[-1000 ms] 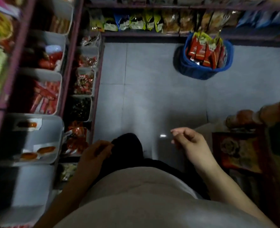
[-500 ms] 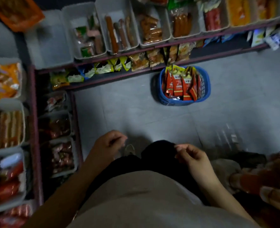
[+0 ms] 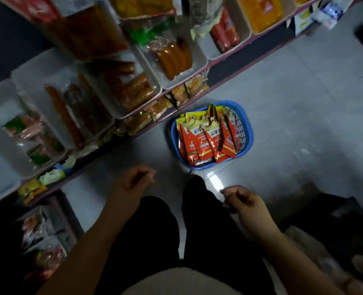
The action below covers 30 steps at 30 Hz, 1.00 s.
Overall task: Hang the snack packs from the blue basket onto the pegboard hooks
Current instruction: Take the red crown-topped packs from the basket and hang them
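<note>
A blue basket (image 3: pixel 247 133) stands on the grey tiled floor just ahead of my feet, filled with several red and yellow snack packs (image 3: pixel 206 141) standing upright. My left hand (image 3: pixel 133 182) hangs below and left of the basket, fingers loosely curled, holding nothing. My right hand (image 3: pixel 243 200) hangs below and right of the basket, also loosely curled and empty. Both hands are well apart from the basket. No pegboard or hooks show in this view.
White bins of sausages (image 3: pixel 172 58) and other packed snacks fill a shelf (image 3: pixel 199 75) running from lower left to upper right. Small packs (image 3: pixel 50 176) line its bottom ledge. Dark goods (image 3: pixel 346 235) crowd the lower right. My black trousers (image 3: pixel 208 226) fill the bottom middle.
The view has swung closer to the shelf and basket; the basket now sits nearer and lower in view. Both hands stay low, loosely curled and empty.
</note>
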Available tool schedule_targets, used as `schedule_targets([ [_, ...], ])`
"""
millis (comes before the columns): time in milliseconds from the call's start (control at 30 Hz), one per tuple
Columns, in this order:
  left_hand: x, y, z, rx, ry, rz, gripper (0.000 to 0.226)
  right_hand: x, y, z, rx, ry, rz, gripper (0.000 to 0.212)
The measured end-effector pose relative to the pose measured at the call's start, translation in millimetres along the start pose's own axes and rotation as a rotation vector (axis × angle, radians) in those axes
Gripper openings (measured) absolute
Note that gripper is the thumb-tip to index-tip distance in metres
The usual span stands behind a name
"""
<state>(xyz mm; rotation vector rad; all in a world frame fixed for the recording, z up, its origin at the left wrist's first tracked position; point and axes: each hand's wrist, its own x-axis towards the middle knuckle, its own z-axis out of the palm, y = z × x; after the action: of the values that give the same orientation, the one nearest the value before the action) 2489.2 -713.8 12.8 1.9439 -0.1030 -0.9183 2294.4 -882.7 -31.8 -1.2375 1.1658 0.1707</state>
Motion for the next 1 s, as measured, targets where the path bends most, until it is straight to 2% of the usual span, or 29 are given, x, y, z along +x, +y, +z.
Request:
schedule_targets([
  [133, 105, -9, 37, 0.084, -0.079, -0.002, 0.02, 113, -19, -11, 0.008, 0.11, -0.025, 0.022],
  [267, 234, -67, 89, 0.2, -0.222, 0.029, 0.027, 241, -3, -19, -0.018, 0.222, -0.08, 0.02],
  [433, 375, -159, 172, 0.282, -0.354, 0.028, 0.019, 383, 54, -39, -0.448, 0.424, -0.157, 0.01],
  [500, 410, -192, 202, 0.29, -0.358, -0.006, 0.01, 420, 79, -40, -0.566, 0.456, -0.183, 0.029],
  [567, 429, -215, 224, 0.32, -0.316, 0.05, 0.01, 444, 99, -33, -0.634, 0.463, -0.197, 0.047],
  [633, 438, -228, 239, 0.313, -0.27, 0.189, 0.014, 458, 113, -23, -0.69, 0.508, -0.268, 0.059],
  [733, 439, -231, 250, 0.274, -0.31, 0.25, 0.015, 462, 125, -13, -0.756, 0.631, -0.38, 0.063],
  [800, 434, -226, 252, 0.141, -0.392, 0.165, 0.009, 456, 129, -11, -0.742, 0.662, -0.4, 0.056],
  [833, 429, -219, 254, 0.002, -0.466, 0.064, 0.015, 453, 128, -10, -0.747, 0.659, -0.39, 0.051],
  [900, 422, -211, 259, -0.144, -0.57, -0.09, 0.05, 447, 126, -7, -0.811, 0.648, -0.405, 0.038],
  [933, 418, -208, 264, -0.091, -0.586, -0.057, 0.053, 446, 124, -4, -0.874, 0.658, -0.447, 0.029],
  [1000, 415, -206, 271, 0.037, -0.516, 0.071, 0.033, 446, 119, 1, -0.965, 0.705, -0.555, 0.016],
])
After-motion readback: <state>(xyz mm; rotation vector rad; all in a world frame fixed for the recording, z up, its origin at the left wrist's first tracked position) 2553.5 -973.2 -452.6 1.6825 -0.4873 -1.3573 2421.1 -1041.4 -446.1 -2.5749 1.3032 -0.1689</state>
